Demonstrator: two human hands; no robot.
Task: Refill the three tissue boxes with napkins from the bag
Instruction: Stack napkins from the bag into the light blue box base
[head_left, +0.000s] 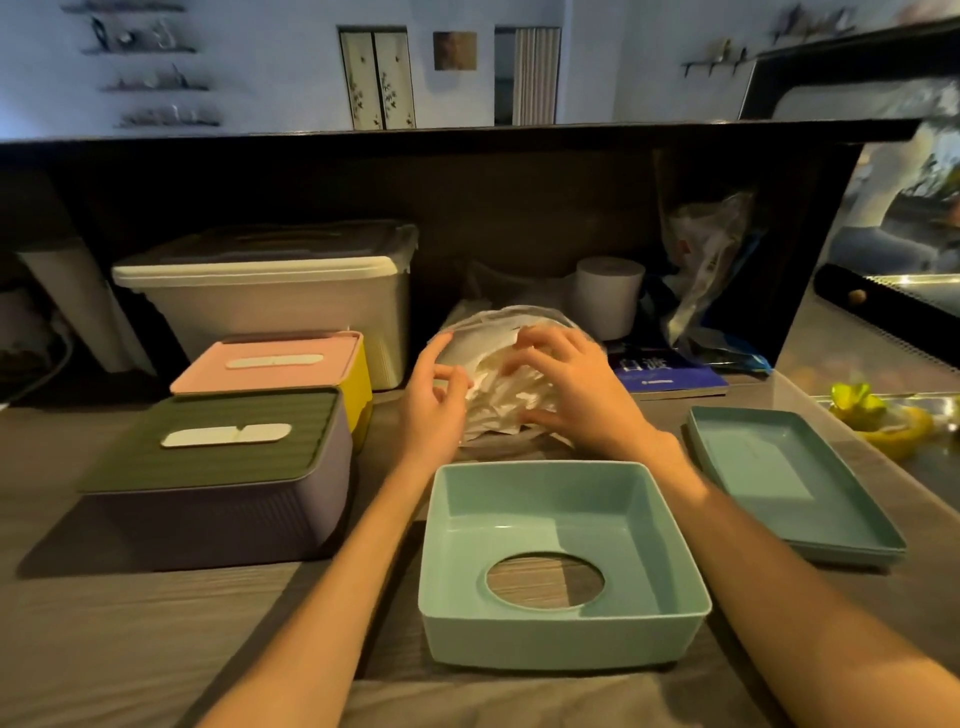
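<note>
White napkins (501, 387) under both hands; blue book (670, 371) print illegible.

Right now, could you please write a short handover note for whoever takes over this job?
Left hand and right hand: both in the bag, fingers curled on the napkins.
Teal box: open, upside down, empty; its lid lies to the right.
Purple box and pink box: closed, with tissue showing at the slots.
Left: fill the teal box and close it.
</note>
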